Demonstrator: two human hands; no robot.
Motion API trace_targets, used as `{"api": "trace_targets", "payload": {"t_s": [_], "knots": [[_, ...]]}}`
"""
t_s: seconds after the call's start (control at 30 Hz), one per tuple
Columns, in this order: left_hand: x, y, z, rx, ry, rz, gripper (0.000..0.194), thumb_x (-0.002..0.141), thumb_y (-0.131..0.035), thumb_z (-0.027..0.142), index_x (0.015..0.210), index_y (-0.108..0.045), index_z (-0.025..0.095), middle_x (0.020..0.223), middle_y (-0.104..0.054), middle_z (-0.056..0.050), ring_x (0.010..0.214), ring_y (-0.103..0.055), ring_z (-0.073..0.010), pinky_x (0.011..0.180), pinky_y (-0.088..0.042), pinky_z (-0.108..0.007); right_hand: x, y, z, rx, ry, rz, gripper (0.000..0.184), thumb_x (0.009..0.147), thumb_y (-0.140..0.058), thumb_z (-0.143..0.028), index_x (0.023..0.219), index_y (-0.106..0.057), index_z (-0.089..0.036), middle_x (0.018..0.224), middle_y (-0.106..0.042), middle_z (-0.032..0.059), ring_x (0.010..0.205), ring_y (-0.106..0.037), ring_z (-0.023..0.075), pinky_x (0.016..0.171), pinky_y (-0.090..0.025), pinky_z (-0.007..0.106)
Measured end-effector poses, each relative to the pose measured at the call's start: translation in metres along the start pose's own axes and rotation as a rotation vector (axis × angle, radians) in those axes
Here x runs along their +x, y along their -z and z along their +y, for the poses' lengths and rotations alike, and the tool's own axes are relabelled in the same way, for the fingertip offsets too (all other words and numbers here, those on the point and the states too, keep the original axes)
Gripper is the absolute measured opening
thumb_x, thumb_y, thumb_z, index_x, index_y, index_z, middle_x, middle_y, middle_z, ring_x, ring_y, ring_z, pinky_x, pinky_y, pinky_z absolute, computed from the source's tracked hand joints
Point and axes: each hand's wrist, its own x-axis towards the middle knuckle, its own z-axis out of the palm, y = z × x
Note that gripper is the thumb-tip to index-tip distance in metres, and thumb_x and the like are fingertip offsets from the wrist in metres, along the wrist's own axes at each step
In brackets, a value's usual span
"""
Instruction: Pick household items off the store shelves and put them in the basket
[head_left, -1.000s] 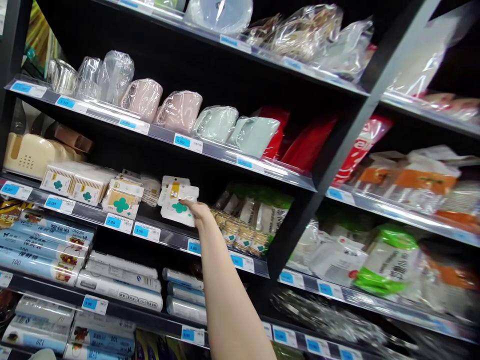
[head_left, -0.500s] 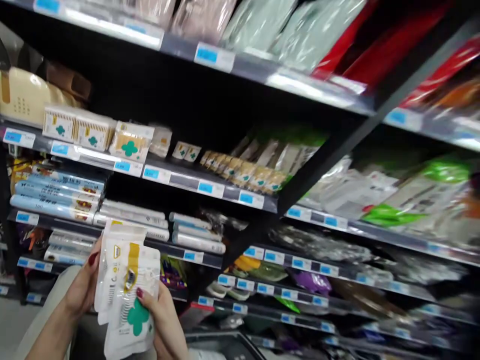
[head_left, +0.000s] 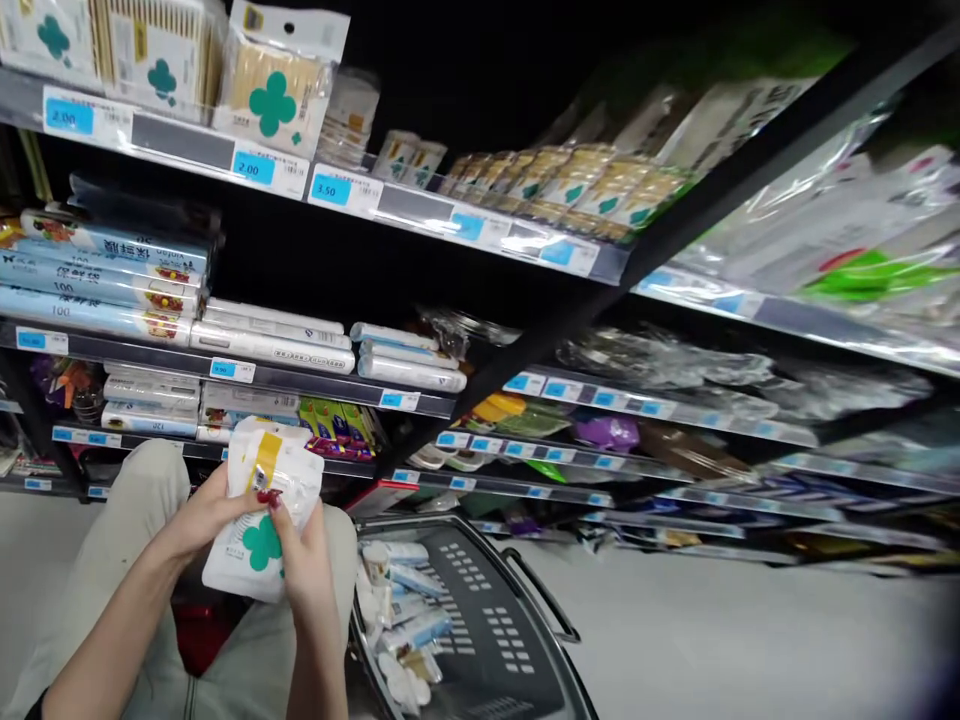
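two hands point(head_left: 201, 515) — one shopping basket point(head_left: 469, 625)

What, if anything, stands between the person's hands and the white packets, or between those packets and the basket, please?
Nothing visible separates the left hand or right hand from the white packets: both hold them. Toward the basket, the right hand and right knee lie between in this view.

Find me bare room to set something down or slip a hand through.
Floor lies bare right of the basket. A dark gap opens above the white rolls, under the next shelf. Crowded: the basket's left side, heaped with packages, and the row of small tubs.
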Motion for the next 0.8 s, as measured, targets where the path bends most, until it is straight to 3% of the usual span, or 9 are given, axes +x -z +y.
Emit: {"api": "trace_targets", "payload": {"t_s": [0.07,0.2,0.27,0.47,0.57,0.67,0.8], "knots": [[0.002,0.002,-0.003,-0.044,0.014,0.024,0.053,0.057,-0.086,0.024,0.104,-0.064,0.010,0.091,-0.076,-0.013,0.077,-0.072,-0.0282,0.064,-0.056,-0.030,-0.004,0.006,-0.004,-0.010,0.024,0.003,0.056,0.070,-0.067,-0.060,0.108,-0.061,-0.019,0.110,-0.070,0.0108,0.104,-0.065,0.0275,0.089,-0.053,0.036],[0.007,0.004,-0.008,-0.160,-0.031,0.135,0.046,0.053,-0.085,0.018,0.094,-0.067,0.010,0.082,-0.076,-0.011,0.074,-0.072,-0.0284,0.063,-0.055,-0.030,-0.014,0.015,-0.017,0.056,-0.002,-0.174,0.051,0.073,-0.070,-0.052,0.114,-0.060,-0.022,0.117,-0.068,0.0069,0.106,-0.064,0.0251,0.087,-0.054,0.033],[0.008,0.005,-0.008,-0.184,-0.059,0.154,0.045,0.052,-0.085,0.018,0.092,-0.067,0.011,0.080,-0.076,-0.009,0.075,-0.072,-0.0278,0.064,-0.055,-0.030,-0.016,0.015,-0.020,0.061,0.016,-0.181,0.048,0.071,-0.074,-0.047,0.110,-0.062,-0.022,0.116,-0.069,0.0063,0.107,-0.063,0.0256,0.089,-0.053,0.033],[0.006,0.006,-0.006,-0.243,-0.151,0.145,0.049,0.051,-0.089,0.020,0.094,-0.067,0.012,0.084,-0.076,-0.008,0.078,-0.072,-0.0276,0.066,-0.057,-0.030,-0.016,0.000,-0.015,-0.033,0.210,0.019,0.040,0.077,-0.067,-0.046,0.107,-0.064,-0.020,0.109,-0.066,0.0088,0.101,-0.062,0.0247,0.088,-0.052,0.035],[0.002,0.003,-0.004,-0.299,-0.089,0.161,0.051,0.049,-0.090,0.022,0.093,-0.066,0.012,0.080,-0.076,-0.009,0.078,-0.072,-0.0296,0.065,-0.058,-0.032,-0.014,-0.005,-0.012,-0.158,0.343,0.145,0.038,0.076,-0.067,-0.047,0.102,-0.068,-0.019,0.096,-0.062,0.0079,0.094,-0.061,0.0230,0.083,-0.052,0.034],[0.000,-0.001,-0.006,-0.340,-0.028,0.171,0.051,0.049,-0.090,0.024,0.092,-0.065,0.013,0.078,-0.076,-0.008,0.079,-0.073,-0.0309,0.066,-0.059,-0.034,-0.012,-0.004,-0.010,-0.218,0.349,0.236,0.045,0.070,-0.073,-0.048,0.104,-0.069,-0.018,0.097,-0.063,0.0087,0.094,-0.060,0.0246,0.083,-0.052,0.035],[0.002,-0.001,-0.009,-0.362,-0.036,0.124,0.053,0.048,-0.091,0.022,0.092,-0.064,0.014,0.078,-0.076,-0.008,0.075,-0.073,-0.0284,0.064,-0.060,-0.031,-0.008,0.001,-0.007,-0.207,0.236,0.235,0.046,0.068,-0.073,-0.050,0.100,-0.067,-0.017,0.103,-0.068,0.0120,0.097,-0.062,0.0278,0.086,-0.050,0.038]]}}
